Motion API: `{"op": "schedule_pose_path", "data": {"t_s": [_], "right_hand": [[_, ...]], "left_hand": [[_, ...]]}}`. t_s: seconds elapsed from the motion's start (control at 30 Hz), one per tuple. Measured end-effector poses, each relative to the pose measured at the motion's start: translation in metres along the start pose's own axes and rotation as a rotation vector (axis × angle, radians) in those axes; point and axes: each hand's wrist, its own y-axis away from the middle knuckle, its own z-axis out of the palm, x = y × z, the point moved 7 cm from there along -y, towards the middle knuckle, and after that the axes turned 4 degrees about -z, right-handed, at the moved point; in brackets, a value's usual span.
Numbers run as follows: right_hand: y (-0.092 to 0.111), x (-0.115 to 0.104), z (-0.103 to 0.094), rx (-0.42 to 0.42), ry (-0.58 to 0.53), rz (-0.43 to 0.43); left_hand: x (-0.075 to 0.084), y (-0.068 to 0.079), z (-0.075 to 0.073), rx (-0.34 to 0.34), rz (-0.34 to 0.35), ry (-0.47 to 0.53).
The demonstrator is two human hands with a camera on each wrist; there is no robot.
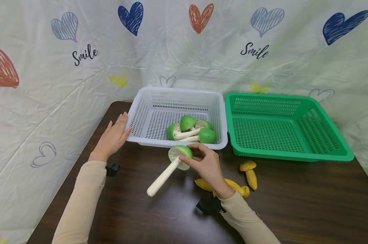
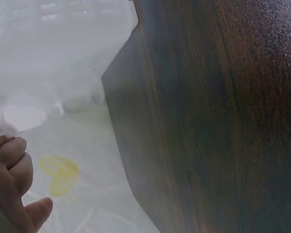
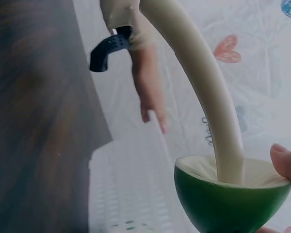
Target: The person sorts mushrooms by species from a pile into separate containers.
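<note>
My right hand [image 1: 206, 166] pinches a green-capped toy mushroom [image 1: 162, 178] by its cap, in front of the white basket. Its long pale stem points down toward the left. In the right wrist view the thumb [image 3: 286, 165] presses the rim of the green cap [image 3: 228, 206]. My left hand [image 1: 111, 139] rests along the left rim of the white basket [image 1: 142, 140], fingers extended; the left wrist view shows them [image 2: 12, 179] at the basket's edge. Several similar green mushrooms [image 1: 187, 122] lie inside the basket, toward its right front corner.
A green basket [image 1: 293, 156] stands to the right of the white one. On the dark table [image 1: 126, 210] lie a small yellow mushroom [image 1: 249, 174] and other yellow mushrooms [image 1: 238, 187], partly hidden by my right wrist. A white cloth with hearts [image 1: 184, 51] hangs behind.
</note>
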Motion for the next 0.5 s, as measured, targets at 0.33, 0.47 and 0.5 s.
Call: {"op": "schedule_pose_path", "data": {"t_s": [0.33,0.47,0.5], "right_hand": [[-0.022,-0.014,-0.028,0.091,0.013,-0.045],[-0.026,-0.015,-0.038,0.123,0.007,-0.054],[-0.027,-0.014,-0.04,0.129,0.002,-0.056]], "left_hand": [[0.0,0.0,0.001,-0.007,0.001,0.002],[-0.001,0.0,0.001,-0.006,-0.003,0.002],[-0.002,0.0,0.001,-0.005,-0.003,0.003]]}}
